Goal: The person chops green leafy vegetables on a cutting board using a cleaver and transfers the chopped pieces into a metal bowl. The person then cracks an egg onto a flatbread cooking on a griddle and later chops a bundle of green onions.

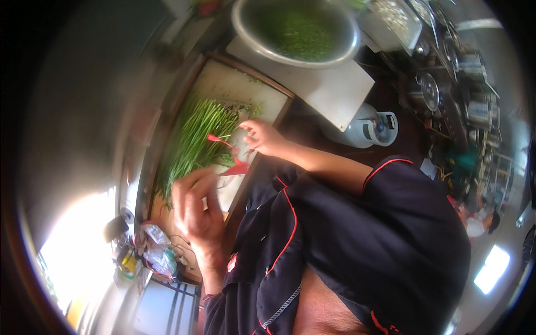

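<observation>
My left hand (197,205), blurred, has bent fingers pinching one end of a thin red strip (236,168), which looks like plastic or cloth. The strip twists over the board, its far end lying above green stalks. My right hand (261,136) is beyond the strip, with its fingers loosely curled and apart; nothing shows between them. A pile of long thin green stalks (197,138), like chives or scallions, lies on a pale cutting board (264,90) in a wooden frame. Small chopped green bits are scattered near the cut ends.
A big metal bowl (356,39) of chopped greens rests on a pale surface (335,92) past the board. A gas cylinder (372,130) stands below it. Plastic bags (161,259) and cords lie near my left forearm. Pans and lids (430,91) line the far side; a person (477,224) is farther off.
</observation>
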{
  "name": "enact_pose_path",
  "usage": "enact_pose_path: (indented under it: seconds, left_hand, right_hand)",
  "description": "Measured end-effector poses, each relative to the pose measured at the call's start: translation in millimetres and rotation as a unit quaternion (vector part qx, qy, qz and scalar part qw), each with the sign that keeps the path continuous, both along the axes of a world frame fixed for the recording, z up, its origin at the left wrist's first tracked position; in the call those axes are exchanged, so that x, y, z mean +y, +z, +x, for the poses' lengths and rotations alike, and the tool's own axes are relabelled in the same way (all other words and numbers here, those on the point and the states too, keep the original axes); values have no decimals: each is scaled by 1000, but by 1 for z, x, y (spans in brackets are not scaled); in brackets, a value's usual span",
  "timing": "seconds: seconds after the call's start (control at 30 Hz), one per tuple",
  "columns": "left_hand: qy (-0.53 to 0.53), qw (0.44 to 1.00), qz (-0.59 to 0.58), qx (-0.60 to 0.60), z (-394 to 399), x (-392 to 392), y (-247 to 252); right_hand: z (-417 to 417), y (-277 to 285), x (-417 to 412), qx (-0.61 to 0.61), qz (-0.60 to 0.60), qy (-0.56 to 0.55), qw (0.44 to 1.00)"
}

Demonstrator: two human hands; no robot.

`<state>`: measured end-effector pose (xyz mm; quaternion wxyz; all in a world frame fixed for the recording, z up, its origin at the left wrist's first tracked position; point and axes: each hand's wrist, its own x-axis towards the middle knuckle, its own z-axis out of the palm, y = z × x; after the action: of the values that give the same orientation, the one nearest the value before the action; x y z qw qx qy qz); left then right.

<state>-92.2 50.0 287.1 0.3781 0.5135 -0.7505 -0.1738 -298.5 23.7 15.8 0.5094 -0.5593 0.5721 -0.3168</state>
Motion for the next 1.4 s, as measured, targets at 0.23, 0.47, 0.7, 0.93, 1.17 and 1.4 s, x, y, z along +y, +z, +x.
enact_pose_path:
  seconds: [0.23,0.47,0.7,0.93,1.17,1.4]
  left_hand:
    - [-141,980,84,115,-93,-25,-43]
    - [-167,950,174,197,-175,-48,-106]
    - [-117,967,210,81,-124,-48,-166]
    - [18,973,226,-49,-15,-59,-221]
    - [112,945,239,-192,60,-87,-233]
    - [67,929,252,-262,67,-141,-271]
  right_hand:
    - [-111,113,43,-324,39,-142,934]
    - [-133,133,72,-193,126,-224,947]
    - [-251,34,51,-196,172,-462,848]
    - [-374,-23,-20,-144,187,-483,843]
    - [-345,-50,-57,439,-73,-379,811]
    - [-147,-53,-10,178,-77,-78,978]
